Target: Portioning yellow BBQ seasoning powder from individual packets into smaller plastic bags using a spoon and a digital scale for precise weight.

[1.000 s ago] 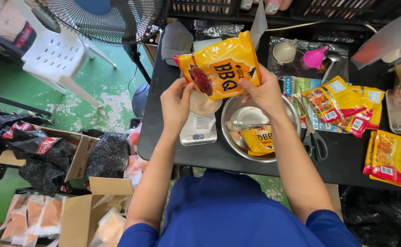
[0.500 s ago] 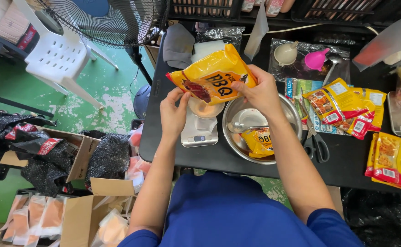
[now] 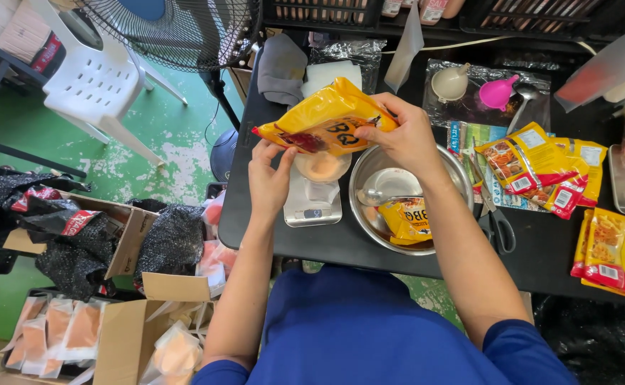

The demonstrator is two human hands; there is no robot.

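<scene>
Over the scale (image 3: 313, 207), both hands have the yellow pouch (image 3: 327, 122) up off the bench (image 3: 541, 249), tipped on its side with the low corner at the left. Right hand (image 3: 398, 135) pinches the upper right edge, grip closed on the pouch; left hand (image 3: 270, 178) is under the low corner, fingers closed on it too. Directly below sits a small cup (image 3: 322, 165) on the scale, holding something pale orange. Looks like the pouring step, the pouch angled toward that cup. Judging by the tilt, a steady hand and a slow tip matter here so the powder lands in the cup, not on the scale. Just right, a steel bowl (image 3: 369, 221) with a spoon and a spent pouch (image 3: 407, 219) inside. Farther right, more pouches (image 3: 534, 165), scissors (image 3: 496, 221), and funnels (image 3: 498, 93) at the back.
</scene>
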